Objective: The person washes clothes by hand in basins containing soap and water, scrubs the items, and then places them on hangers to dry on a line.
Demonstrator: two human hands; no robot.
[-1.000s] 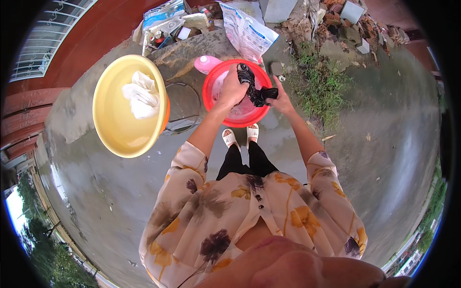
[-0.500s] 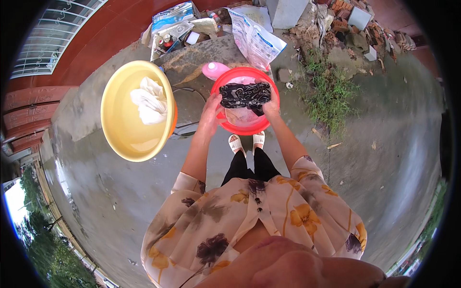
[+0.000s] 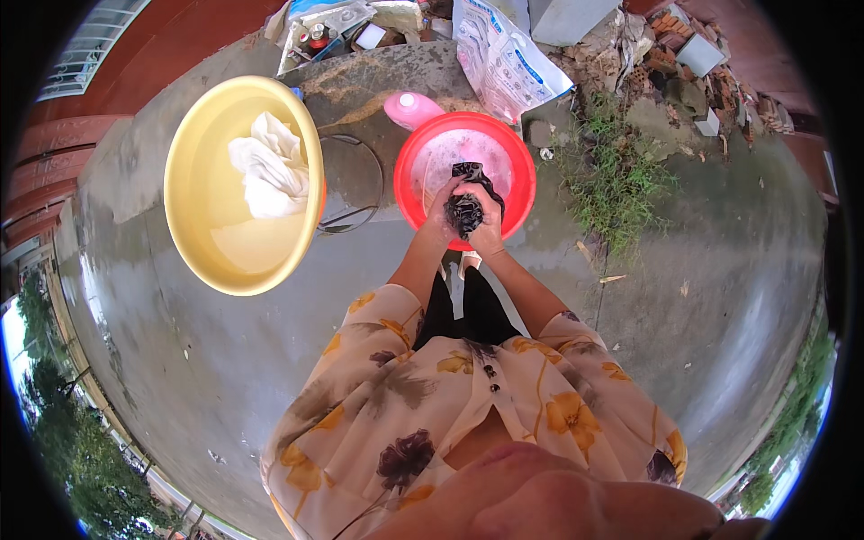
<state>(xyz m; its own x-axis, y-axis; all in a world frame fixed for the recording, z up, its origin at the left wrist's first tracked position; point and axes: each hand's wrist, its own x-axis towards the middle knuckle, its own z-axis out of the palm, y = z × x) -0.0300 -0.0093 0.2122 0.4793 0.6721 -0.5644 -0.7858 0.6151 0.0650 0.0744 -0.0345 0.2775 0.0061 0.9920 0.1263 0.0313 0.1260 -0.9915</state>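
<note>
Both my hands are closed around a bunched, black patterned cloth (image 3: 465, 212) above the near part of a red basin (image 3: 526, 184). My left hand (image 3: 440, 209) grips its left side. My right hand (image 3: 487, 216) wraps its right side, the fingers curled over the top. Foamy whitish water (image 3: 490, 153) fills the basin below. Part of the cloth sticks up past my fingers, and its lower end is partly hidden by my hands. Just behind the basin a pink bottle with a white cap (image 3: 412, 110) lies on its side.
To the left stands a large yellow basin (image 3: 183, 198) holding water and a white cloth (image 3: 270, 166). A wire ring (image 3: 371, 184) lies between the basins. Behind are a white plastic bag (image 3: 513, 63), a box of odds and ends (image 3: 297, 49) and brick rubble (image 3: 679, 54). Weeds (image 3: 621, 171) grow at right.
The black cloth, stretched wide between my hands before, is now gathered into a bunch. My hands have come together and closer to my body. The view has shifted slightly.
</note>
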